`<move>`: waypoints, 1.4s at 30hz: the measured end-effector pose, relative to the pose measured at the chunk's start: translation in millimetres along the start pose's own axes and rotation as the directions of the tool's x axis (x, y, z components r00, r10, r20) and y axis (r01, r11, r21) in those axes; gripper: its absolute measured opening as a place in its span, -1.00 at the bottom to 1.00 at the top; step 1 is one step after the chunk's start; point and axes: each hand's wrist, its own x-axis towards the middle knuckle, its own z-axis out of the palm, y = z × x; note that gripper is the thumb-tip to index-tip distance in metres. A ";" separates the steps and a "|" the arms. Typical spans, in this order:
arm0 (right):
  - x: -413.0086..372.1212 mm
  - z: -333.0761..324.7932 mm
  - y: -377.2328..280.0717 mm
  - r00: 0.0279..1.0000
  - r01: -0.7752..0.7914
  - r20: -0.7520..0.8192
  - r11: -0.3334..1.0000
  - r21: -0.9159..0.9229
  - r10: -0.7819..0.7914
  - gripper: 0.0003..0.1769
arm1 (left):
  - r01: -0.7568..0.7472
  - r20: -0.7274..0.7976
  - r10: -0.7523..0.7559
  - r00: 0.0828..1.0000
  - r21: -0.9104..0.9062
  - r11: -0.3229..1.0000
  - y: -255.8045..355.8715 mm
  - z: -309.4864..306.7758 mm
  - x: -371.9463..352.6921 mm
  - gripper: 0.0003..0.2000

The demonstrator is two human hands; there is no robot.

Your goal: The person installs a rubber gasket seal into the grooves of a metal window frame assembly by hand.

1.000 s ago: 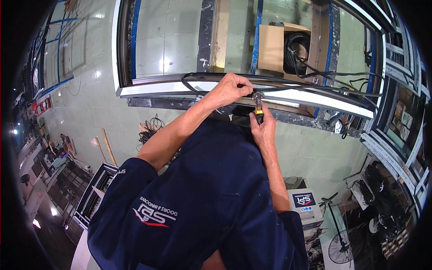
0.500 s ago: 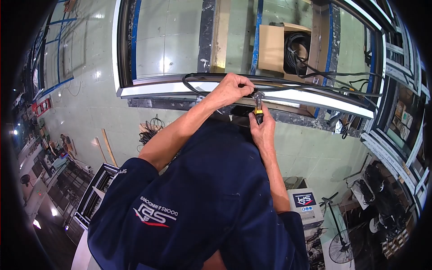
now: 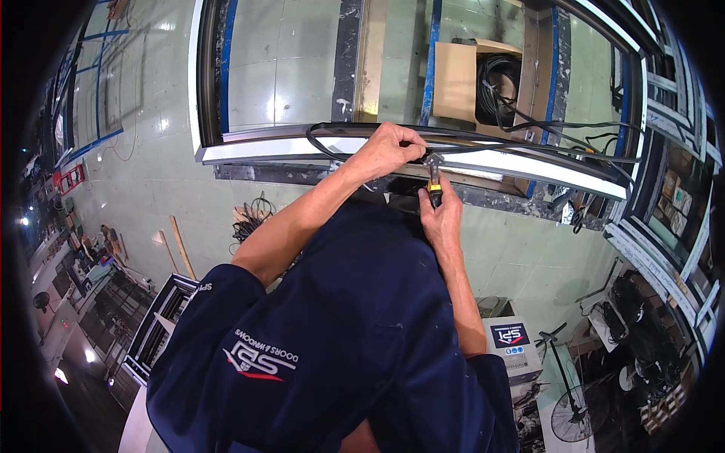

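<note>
My left hand [image 3: 391, 149] is closed on a black rubber strip [image 3: 323, 137] at the near rail of a white and black frame [image 3: 529, 164]. Its thumb and fingertips pinch the strip beside the tool's head. My right hand [image 3: 442, 210] is wrapped round the handle of a cutting tool [image 3: 433, 181] with a black and yellow grip. The tool points away from me, its metal head close to my left fingertips. The strip loops at the left and runs right along the rail. My fingers partly hide where the tool meets it.
A cardboard box [image 3: 455, 81] with a coil of black strip [image 3: 498, 87] stands inside the frame's outline. Wooden sticks [image 3: 182, 247] and a black cable bundle [image 3: 254, 219] lie at the left. A labelled box [image 3: 518, 349] and a fan [image 3: 572, 411] are at the lower right.
</note>
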 end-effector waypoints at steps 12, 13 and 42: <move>-1.4 -0.7 -9.5 0.999 -0.045 -0.002 0.999 0.021 0.045 -0.46 | -0.002 -0.005 0.002 1.000 0.000 1.000 3.1 0.2 0.1 -0.83; -1.8 -0.5 -11.8 0.998 -0.068 0.003 0.997 0.037 0.068 -0.46 | 0.004 -0.005 -0.004 1.000 -0.004 1.000 3.6 0.3 -0.1 -0.83; 0.5 3.7 -2.2 1.000 -0.020 -0.018 1.000 0.000 0.020 -0.46 | 0.007 -0.012 -0.007 1.000 -0.028 1.000 0.3 -0.3 2.0 -0.83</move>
